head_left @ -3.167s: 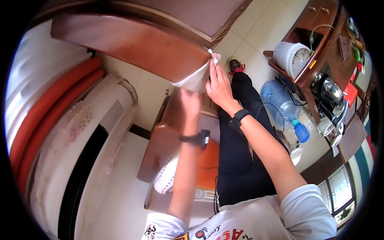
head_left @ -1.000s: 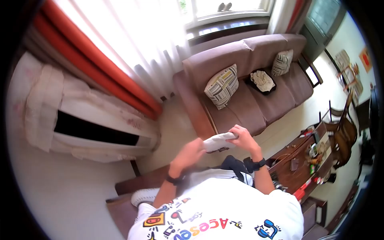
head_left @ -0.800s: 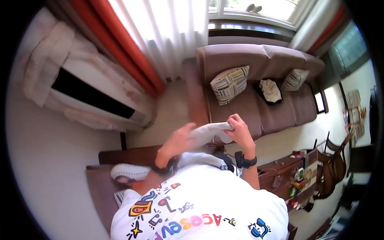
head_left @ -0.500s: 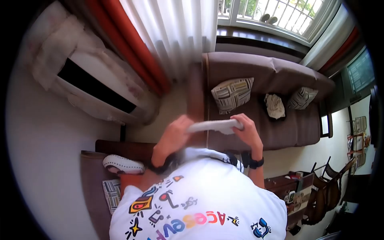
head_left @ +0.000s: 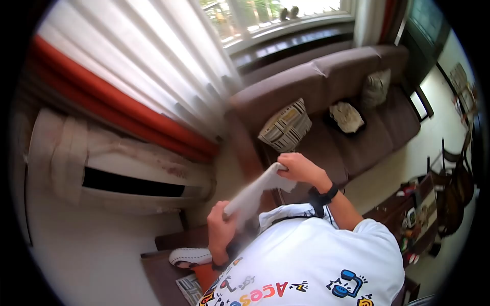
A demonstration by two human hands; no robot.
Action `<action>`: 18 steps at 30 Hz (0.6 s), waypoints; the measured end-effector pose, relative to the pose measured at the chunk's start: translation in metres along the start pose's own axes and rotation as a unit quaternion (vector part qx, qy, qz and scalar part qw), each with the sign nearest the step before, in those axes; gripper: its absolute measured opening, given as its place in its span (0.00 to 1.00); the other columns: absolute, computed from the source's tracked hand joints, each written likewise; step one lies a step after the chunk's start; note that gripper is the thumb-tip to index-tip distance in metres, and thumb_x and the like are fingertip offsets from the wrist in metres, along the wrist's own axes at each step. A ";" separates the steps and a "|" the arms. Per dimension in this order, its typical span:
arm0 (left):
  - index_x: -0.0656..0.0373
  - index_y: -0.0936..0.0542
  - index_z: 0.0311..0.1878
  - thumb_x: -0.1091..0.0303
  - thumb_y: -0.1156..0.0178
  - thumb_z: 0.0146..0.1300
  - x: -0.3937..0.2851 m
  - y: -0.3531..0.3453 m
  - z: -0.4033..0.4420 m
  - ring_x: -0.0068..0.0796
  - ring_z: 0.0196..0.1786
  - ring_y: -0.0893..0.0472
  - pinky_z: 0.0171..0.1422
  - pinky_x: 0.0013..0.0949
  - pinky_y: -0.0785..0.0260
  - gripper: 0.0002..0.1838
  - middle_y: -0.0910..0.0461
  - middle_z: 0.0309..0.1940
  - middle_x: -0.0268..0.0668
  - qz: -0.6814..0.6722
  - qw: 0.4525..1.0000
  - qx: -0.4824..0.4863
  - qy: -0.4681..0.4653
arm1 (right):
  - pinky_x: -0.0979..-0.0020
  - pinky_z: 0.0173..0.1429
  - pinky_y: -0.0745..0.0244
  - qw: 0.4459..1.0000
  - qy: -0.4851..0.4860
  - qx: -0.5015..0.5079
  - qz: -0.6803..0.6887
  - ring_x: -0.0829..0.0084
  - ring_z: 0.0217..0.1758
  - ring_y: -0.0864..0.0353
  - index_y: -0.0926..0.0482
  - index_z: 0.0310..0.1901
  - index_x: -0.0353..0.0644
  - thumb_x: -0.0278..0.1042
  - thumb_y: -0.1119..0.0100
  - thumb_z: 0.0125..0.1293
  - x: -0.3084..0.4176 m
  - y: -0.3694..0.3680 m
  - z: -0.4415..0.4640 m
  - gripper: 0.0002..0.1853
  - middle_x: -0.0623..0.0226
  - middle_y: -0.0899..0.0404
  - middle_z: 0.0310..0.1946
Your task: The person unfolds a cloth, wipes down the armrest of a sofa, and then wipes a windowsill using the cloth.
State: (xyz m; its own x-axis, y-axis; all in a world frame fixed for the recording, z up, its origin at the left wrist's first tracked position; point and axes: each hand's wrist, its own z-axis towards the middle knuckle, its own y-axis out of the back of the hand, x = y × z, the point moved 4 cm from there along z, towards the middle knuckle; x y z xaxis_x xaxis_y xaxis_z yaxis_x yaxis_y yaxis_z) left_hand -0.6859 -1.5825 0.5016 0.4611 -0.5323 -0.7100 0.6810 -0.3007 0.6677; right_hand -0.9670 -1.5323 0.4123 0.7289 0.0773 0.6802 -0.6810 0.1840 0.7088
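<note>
We held the white cloth aslant in mid-air between our left hand and right hand, just beyond the shirt. The left fingers were curled closed on its lower end; the right ones pinched its upper corner. We judged the step to be stretching it out; any next move called for firm grips at both ends.

Home living room: sofa, curtains

The white cloth looks thin, soft and matt. The sofa wears matt brown fabric, the red curtain smooth cloth; the dark window ledge is glossy, the tabletop wooden.
</note>
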 end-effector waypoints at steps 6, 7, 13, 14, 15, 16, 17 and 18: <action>0.62 0.20 0.51 0.74 0.35 0.66 0.000 -0.017 0.040 0.40 0.35 0.17 0.42 0.36 0.26 0.11 0.17 0.35 0.48 -0.014 0.993 0.069 -0.090 | 0.55 0.51 0.23 0.993 -0.075 -0.086 0.042 0.50 0.47 0.19 0.21 0.44 0.40 0.29 0.35 0.59 -0.008 0.027 -0.061 0.12 0.56 0.18 0.41; 0.62 0.20 0.51 0.74 0.36 0.66 -0.001 -0.025 0.051 0.44 0.38 0.17 0.44 0.38 0.26 0.11 0.17 0.37 0.48 -0.022 0.988 0.106 -0.106 | 0.56 0.53 0.23 0.991 -0.104 -0.079 0.017 0.53 0.47 0.18 0.19 0.46 0.41 0.29 0.34 0.59 -0.015 0.029 -0.077 0.13 0.58 0.17 0.41; 0.63 0.21 0.51 0.73 0.42 0.73 -0.036 -0.088 0.086 0.43 0.35 0.17 0.43 0.35 0.26 0.08 0.17 0.36 0.47 -0.032 0.916 0.221 -0.334 | 0.58 0.55 0.24 0.953 -0.228 -0.201 -0.008 0.54 0.49 0.19 0.15 0.46 0.41 0.29 0.34 0.59 -0.017 0.039 -0.187 0.13 0.58 0.17 0.41; 0.63 0.21 0.51 0.73 0.43 0.73 -0.049 -0.096 0.086 0.43 0.36 0.17 0.44 0.35 0.26 0.08 0.17 0.36 0.47 -0.038 0.904 0.220 -0.366 | 0.58 0.54 0.24 0.945 -0.238 -0.223 0.009 0.53 0.48 0.19 0.15 0.46 0.41 0.29 0.35 0.59 -0.014 0.041 -0.207 0.12 0.57 0.17 0.40; 0.64 0.21 0.51 0.73 0.43 0.73 -0.061 -0.104 0.085 0.43 0.37 0.16 0.46 0.36 0.26 0.08 0.17 0.37 0.47 -0.040 0.892 0.217 -0.394 | 0.57 0.54 0.24 0.939 -0.243 -0.242 0.030 0.52 0.48 0.19 0.15 0.45 0.40 0.28 0.37 0.58 -0.013 0.040 -0.224 0.12 0.56 0.17 0.39; 0.64 0.20 0.50 0.73 0.44 0.74 -0.073 -0.110 0.087 0.43 0.38 0.17 0.46 0.36 0.26 0.08 0.17 0.37 0.47 -0.042 0.889 0.223 -0.397 | 0.58 0.51 0.24 0.928 -0.250 -0.276 0.018 0.52 0.45 0.18 0.15 0.42 0.40 0.30 0.34 0.59 -0.017 0.043 -0.237 0.10 0.55 0.18 0.38; 0.64 0.20 0.50 0.73 0.44 0.74 -0.086 -0.116 0.087 0.42 0.38 0.17 0.47 0.36 0.26 0.08 0.17 0.37 0.47 -0.042 0.887 0.225 -0.402 | 0.58 0.50 0.24 0.917 -0.259 -0.302 0.027 0.53 0.45 0.18 0.15 0.41 0.40 0.31 0.33 0.59 -0.019 0.045 -0.249 0.09 0.55 0.18 0.38; 0.65 0.20 0.50 0.73 0.45 0.74 -0.099 -0.122 0.087 0.42 0.38 0.17 0.48 0.36 0.26 0.08 0.17 0.37 0.47 -0.040 0.885 0.225 -0.407 | 0.59 0.49 0.24 0.906 -0.265 -0.328 0.037 0.53 0.44 0.18 0.15 0.41 0.40 0.32 0.32 0.59 -0.021 0.051 -0.259 0.09 0.55 0.18 0.37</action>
State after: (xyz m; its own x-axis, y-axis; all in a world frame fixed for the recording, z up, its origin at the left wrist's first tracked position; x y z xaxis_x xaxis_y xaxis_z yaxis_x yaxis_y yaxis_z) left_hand -0.8638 -1.5623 0.5099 -0.2654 -0.8330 -0.4854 0.3140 -0.5507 0.7734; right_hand -0.9983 -1.2710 0.3858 0.4296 -0.3360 0.8382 -0.4113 0.7535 0.5129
